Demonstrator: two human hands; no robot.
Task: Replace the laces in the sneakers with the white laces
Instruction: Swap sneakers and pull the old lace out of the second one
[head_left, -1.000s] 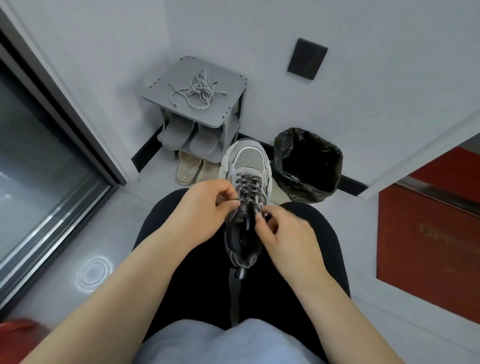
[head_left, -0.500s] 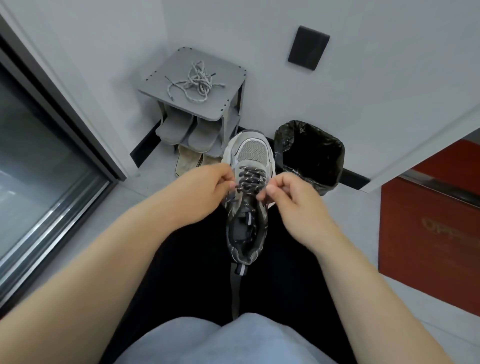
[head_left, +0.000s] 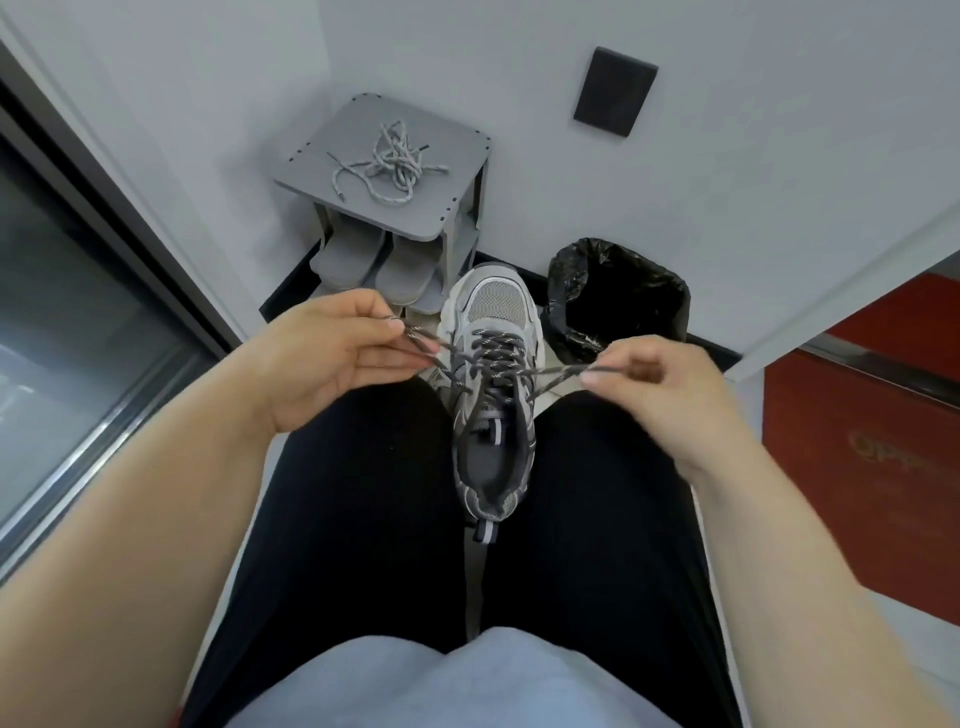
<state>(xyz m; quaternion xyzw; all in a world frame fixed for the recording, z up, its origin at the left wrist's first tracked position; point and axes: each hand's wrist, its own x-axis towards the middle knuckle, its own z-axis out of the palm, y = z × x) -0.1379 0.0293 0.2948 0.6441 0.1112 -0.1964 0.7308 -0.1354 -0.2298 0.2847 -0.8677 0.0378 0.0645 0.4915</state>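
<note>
Early going: the sneaker sits wedged between your knees, its dark lace untied but threaded through the eyelets. Your left hand pinches one loose end and your right hand the other. The pale laces lie tangled on the shoe rack, so unlacing and relacing both look ahead.

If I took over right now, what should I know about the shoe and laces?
Left hand pinches one end of the dark lace; right hand pinches the other, both pulled sideways.
The sneaker sits between the thighs, toe pointing away.
Pale laces lie tangled on the shoe rack.
Done: no bow is tied.
Left: unthread the dark lace, thread a pale one. Only one sneaker shows.
</note>
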